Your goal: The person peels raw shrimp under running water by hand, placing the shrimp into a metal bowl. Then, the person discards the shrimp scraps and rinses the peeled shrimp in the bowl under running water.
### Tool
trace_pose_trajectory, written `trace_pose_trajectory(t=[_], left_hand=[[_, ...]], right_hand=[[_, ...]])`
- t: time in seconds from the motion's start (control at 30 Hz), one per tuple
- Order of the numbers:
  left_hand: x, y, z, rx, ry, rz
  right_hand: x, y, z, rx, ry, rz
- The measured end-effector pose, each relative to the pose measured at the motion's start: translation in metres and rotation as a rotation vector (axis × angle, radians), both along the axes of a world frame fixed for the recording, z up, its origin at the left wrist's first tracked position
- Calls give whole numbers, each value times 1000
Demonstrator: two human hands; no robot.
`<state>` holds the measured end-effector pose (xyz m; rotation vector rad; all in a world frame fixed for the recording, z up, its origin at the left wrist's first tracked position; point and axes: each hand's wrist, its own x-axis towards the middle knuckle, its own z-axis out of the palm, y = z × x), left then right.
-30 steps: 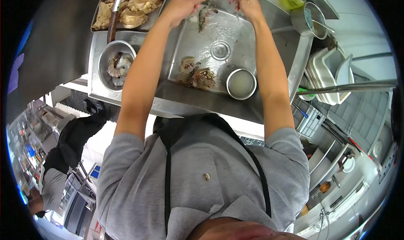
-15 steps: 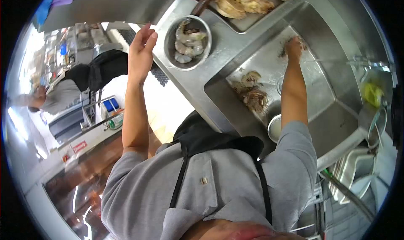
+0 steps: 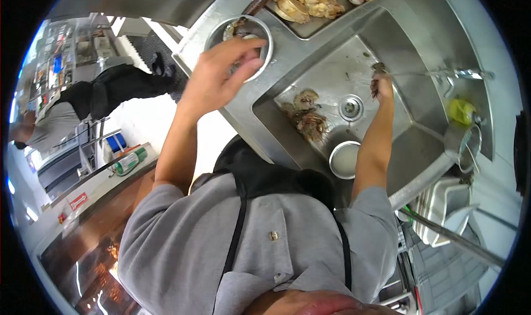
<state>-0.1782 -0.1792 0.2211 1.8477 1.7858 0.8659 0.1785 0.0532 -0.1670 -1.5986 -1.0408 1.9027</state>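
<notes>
My left hand (image 3: 224, 74) is over the near side of a round metal bowl (image 3: 269, 50), with thumb and fingers apart and nothing seen between them. Shrimp (image 3: 235, 29) show in the bowl past my fingers. Over the far right part of the sink (image 3: 332, 66), my right hand (image 3: 381, 87) is closed round a dark shrimp (image 3: 379, 67), beside a thin stream of water. A heap of shrimp shells and heads (image 3: 310, 124) lies in the sink's near left part. To its right stands a small metal bowl (image 3: 346, 160) of cloudy liquid.
A tray (image 3: 304, 33) of pale meat pieces, with a brown handle (image 3: 263, 0) across its corner, is at the top. Faucet (image 3: 470, 73), yellow bottle (image 3: 461, 110) and metal pot (image 3: 462, 141) are at the right. White containers (image 3: 440, 204) stand below. Another person (image 3: 105, 91) is at the left.
My left hand has moved from the sink, out past the counter edge, to the metal bowl. My right hand now grips a shrimp. The view has turned, so the sink appears tilted.
</notes>
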Motion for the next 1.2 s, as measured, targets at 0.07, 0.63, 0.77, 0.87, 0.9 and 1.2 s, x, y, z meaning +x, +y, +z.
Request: trace_pose_trajectory(t=[0.07, 0.63, 0.77, 0.87, 0.9, 1.2], left_hand=[[27, 17, -24, 93, -31, -150], [120, 77, -200, -406, -272, -474], [122, 65, -189, -224, -263, -360], [121, 61, -182, -1, -353, -427], [120, 58, -181, -141, -432, -412], [140, 55, -187, -384, -1018, -111]], right_hand=[[-2, -17, 44, 138, -160, 294], [-37, -140, 205, 710, -379, 610], [-40, -138, 194, 144, 79, 212], [-39, -138, 196, -57, 233, -45], [-42, -139, 201, -63, 115, -63], [-77, -177, 224, 433, -638, -131]])
